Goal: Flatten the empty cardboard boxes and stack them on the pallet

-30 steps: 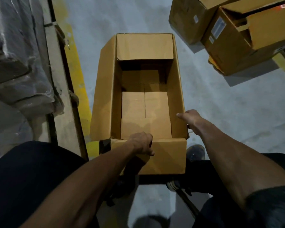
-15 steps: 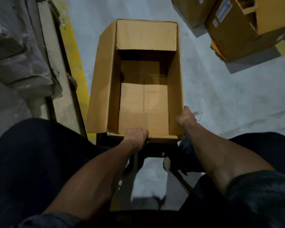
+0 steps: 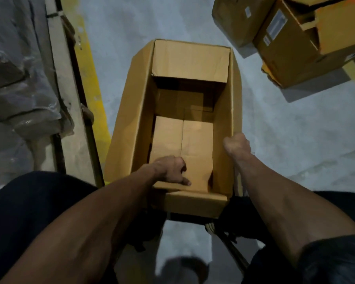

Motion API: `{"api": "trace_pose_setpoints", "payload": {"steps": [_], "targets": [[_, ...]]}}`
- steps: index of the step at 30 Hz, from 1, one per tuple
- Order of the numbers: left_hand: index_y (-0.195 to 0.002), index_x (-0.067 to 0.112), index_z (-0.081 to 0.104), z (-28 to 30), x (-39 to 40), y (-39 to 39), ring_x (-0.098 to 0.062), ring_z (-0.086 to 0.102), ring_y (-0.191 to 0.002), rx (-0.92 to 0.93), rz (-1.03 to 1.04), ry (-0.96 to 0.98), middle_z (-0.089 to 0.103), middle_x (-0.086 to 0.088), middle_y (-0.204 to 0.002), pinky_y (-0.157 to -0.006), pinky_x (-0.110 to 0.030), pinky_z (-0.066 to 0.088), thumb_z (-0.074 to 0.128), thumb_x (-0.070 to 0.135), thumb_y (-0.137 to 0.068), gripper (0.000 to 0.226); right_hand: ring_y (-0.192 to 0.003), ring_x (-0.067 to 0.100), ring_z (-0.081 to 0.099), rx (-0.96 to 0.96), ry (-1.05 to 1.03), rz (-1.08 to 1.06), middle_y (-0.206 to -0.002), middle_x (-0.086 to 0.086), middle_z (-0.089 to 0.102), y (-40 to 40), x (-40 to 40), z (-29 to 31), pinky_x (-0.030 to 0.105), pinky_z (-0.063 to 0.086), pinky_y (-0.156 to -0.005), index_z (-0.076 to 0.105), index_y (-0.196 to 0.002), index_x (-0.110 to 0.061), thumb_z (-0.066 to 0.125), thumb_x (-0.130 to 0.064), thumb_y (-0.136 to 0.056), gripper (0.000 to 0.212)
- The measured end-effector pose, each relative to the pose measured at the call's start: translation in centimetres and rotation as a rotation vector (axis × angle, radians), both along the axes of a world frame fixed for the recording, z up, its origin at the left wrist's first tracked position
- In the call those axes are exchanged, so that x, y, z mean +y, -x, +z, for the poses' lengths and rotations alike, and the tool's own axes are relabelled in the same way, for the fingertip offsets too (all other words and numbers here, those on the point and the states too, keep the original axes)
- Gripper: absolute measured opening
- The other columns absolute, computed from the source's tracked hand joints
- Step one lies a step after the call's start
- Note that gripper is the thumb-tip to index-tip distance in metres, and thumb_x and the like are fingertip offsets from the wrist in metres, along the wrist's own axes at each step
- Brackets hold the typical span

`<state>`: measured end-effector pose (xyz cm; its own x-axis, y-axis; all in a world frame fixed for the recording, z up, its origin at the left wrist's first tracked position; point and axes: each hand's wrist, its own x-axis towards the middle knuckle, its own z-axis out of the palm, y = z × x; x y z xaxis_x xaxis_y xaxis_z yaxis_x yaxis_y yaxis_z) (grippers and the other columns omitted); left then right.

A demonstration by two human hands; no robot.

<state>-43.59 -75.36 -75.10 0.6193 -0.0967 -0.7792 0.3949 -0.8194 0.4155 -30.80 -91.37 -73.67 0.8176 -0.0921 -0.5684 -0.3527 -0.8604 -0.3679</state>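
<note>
An open, empty cardboard box (image 3: 131, 124) stands upright on the grey floor in front of me, its bottom flaps closed and its far flap folded inward. My left hand (image 3: 169, 168) reaches in over the near wall; its fingers curl down inside and the thumb lies along the fold of the near flap (image 3: 195, 203), which hangs outward. My right hand (image 3: 237, 145) grips the top edge of the box's right wall near the front corner.
Two other cardboard boxes (image 3: 295, 44) lie tipped at the top right. Plastic-wrapped goods (image 3: 19, 78) and a pale upright edge (image 3: 68, 111) run along the left beside a yellow floor line (image 3: 90, 83). My legs and a shoe (image 3: 210, 227) are just behind the box.
My left hand has moved from the near flap's outer edge over the wall into the box. The near flap has dropped outward again. My right hand stays on the right wall.
</note>
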Motion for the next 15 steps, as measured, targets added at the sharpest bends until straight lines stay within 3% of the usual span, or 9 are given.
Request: {"api": "trace_pose_setpoints", "payload": {"steps": [4,5,7,9,10,12,13,15], "targets": [[-0.111,0.010,0.069,-1.1,3.1,-6.7,-0.019,0.062,-0.097,-0.185,0.272,0.083,0.068,-0.010,-0.116,-0.072,-0.028,0.048,0.066,0.047,-0.091,0.042,-0.095,0.026,0.053,-0.081,-0.034,0.020,-0.123,0.012,0.059,-4.5,2.8,-0.5,0.033,0.040,-0.071,0.048,-0.135,-0.006,0.050,-0.024,-0.105,0.036],[-0.109,0.009,0.070,-1.9,3.8,-8.8,-0.021,0.062,-0.099,-0.224,0.394,0.114,0.068,-0.011,-0.113,-0.074,-0.030,0.049,0.066,0.046,-0.091,0.041,-0.099,0.027,0.055,-0.092,-0.038,0.025,-0.125,0.012,0.058,-6.1,3.5,-0.7,0.033,0.038,-0.072,0.046,-0.138,-0.006,0.050,-0.025,-0.104,0.038],[-0.100,0.012,0.069,-3.1,5.1,-12.6,-0.019,0.060,-0.094,-0.234,0.749,0.256,0.066,-0.005,-0.100,-0.082,-0.032,0.049,0.067,0.044,-0.091,0.033,-0.108,0.030,0.057,-0.111,-0.041,0.028,-0.129,0.013,0.057,-9.2,4.6,-1.3,0.034,0.039,-0.074,0.043,-0.140,-0.006,0.051,-0.025,-0.104,0.042],[-0.091,0.016,0.063,-3.4,6.1,-15.8,-0.014,0.054,-0.078,-0.191,1.152,0.471,0.058,0.000,-0.086,-0.072,-0.029,0.046,0.067,0.043,-0.092,0.027,-0.105,0.028,0.056,-0.117,-0.038,0.048,-0.128,0.013,0.057,-11.5,5.2,-1.6,0.035,0.040,-0.074,0.044,-0.140,-0.007,0.053,-0.025,-0.103,0.042],[-0.098,0.014,0.063,-3.5,6.5,-17.5,-0.014,0.055,-0.080,-0.167,1.349,0.604,0.058,-0.001,-0.089,-0.073,-0.028,0.048,0.067,0.042,-0.092,0.028,-0.101,0.028,0.055,-0.115,-0.030,0.063,-0.123,0.013,0.058,-12.7,5.4,-1.9,0.034,0.039,-0.073,0.045,-0.138,-0.007,0.054,-0.025,-0.103,0.041],[-0.126,0.008,0.057,-3.7,6.9,-20.5,-0.021,0.057,-0.113,-0.162,1.734,0.918,0.058,-0.009,-0.119,-0.100,-0.035,0.051,0.067,0.035,-0.094,0.044,-0.089,0.024,0.050,-0.106,-0.007,0.083,-0.108,0.011,0.055,-14.2,5.5,-2.6,0.033,0.038,-0.070,0.048,-0.133,-0.007,0.056,-0.024,-0.102,0.036],[-0.138,0.004,0.049,-3.6,6.9,-21.8,-0.026,0.050,-0.130,-0.177,1.888,1.075,0.052,-0.015,-0.137,-0.111,-0.039,0.042,0.066,0.030,-0.095,0.053,-0.085,0.023,0.048,-0.102,-0.001,0.086,-0.107,0.011,0.055,-14.4,5.5,-2.9,0.033,0.038,-0.068,0.050,-0.132,-0.008,0.057,-0.022,-0.101,0.034],[-0.143,0.001,0.044,-3.5,6.8,-24.3,-0.030,0.043,-0.139,-0.218,2.042,1.268,0.045,-0.017,-0.150,-0.115,-0.042,0.036,0.063,0.019,-0.097,0.054,-0.092,0.026,0.054,-0.104,-0.002,0.063,-0.116,0.014,0.060,-14.7,5.8,-3.7,0.034,0.039,-0.072,0.052,-0.132,-0.009,0.056,-0.017,-0.101,0.033]]}}
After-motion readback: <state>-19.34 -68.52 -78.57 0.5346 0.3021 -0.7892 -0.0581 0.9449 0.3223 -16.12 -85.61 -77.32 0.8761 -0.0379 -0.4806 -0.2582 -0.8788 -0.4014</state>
